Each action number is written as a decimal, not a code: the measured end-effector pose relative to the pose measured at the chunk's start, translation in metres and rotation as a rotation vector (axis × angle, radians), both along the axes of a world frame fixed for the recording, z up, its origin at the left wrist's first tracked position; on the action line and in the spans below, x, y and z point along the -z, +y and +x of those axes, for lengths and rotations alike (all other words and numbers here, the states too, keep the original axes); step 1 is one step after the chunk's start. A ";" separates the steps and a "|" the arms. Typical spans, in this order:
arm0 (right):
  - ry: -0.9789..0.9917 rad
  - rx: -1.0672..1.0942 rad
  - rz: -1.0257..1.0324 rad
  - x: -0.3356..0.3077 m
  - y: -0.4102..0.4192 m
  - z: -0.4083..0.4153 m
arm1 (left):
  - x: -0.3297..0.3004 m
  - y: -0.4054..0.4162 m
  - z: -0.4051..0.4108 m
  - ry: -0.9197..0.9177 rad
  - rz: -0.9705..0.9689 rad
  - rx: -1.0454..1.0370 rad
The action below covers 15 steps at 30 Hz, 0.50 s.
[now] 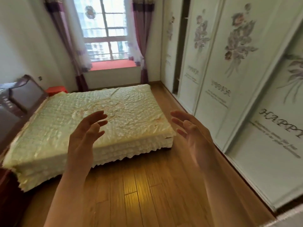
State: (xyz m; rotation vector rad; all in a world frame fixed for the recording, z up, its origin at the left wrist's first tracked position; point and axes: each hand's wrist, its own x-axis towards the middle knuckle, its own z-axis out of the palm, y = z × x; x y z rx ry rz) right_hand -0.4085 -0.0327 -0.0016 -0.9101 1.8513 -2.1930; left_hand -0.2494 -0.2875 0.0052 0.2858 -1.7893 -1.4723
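My left hand [86, 131] and my right hand [191, 130] are raised in front of me, palms facing each other, fingers spread and relaxed, holding nothing. Behind them stands a bed [91, 115] covered with a pale yellow-green quilted spread with a ruffled skirt. Both hands hover in the air above the wooden floor near the bed's foot corner and touch nothing.
A white sliding wardrobe [237, 79] with flower prints runs along the right wall, one gap open. A window [105, 30] with purple curtains is at the far end. A dark headboard [26, 94] and a red stool [56, 90] sit at the left. Wooden floor [139, 194] lies below.
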 end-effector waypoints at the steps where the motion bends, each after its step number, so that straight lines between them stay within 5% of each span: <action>1: 0.006 0.036 -0.013 0.000 0.000 -0.013 | -0.001 -0.003 -0.024 0.005 0.002 0.037; 15: 0.081 0.342 -0.022 -0.001 -0.007 -0.253 | 0.002 -0.011 -0.366 0.022 -0.027 0.372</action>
